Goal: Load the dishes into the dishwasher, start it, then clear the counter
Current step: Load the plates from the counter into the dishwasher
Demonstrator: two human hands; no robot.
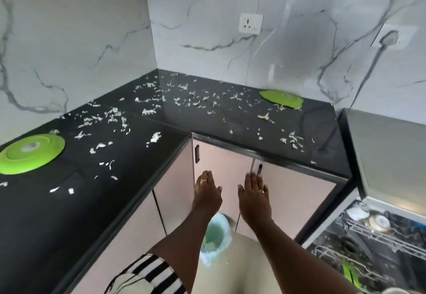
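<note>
Fingers [250, 179] on both hands are straight, a bit spread, gripping nothing. Your L hand [206, 193] & R hand [254, 199] are held out side by side, palms down, apart from each other, in front of the cabinet doors [227, 162] under the counter corner. Can't tell if your fingertips touch the doors. There's a ring on each hand.

The counter [57, 213] is black & L-shaped, w/ pale scraps [115, 118] strewn over most of it. A green plate [32, 153] lies on the left run, near the front edge, well apart from your hands. The 2nd plate [281, 99], also green, is at the back right by the wall. It's blurred, w/ scraps at its near edge.

The dishwasher [341, 245] is at lower right & open. Its rack [368, 231] holds steel dishes [374, 221], and lower down there's sth green [349, 275], too blurred to name.

A bin [216, 236] w/ a pale liner stands on the floor just under your L forearm, partly hidden by it. A white socket [250, 23] is on the marble wall above the counter.
</note>
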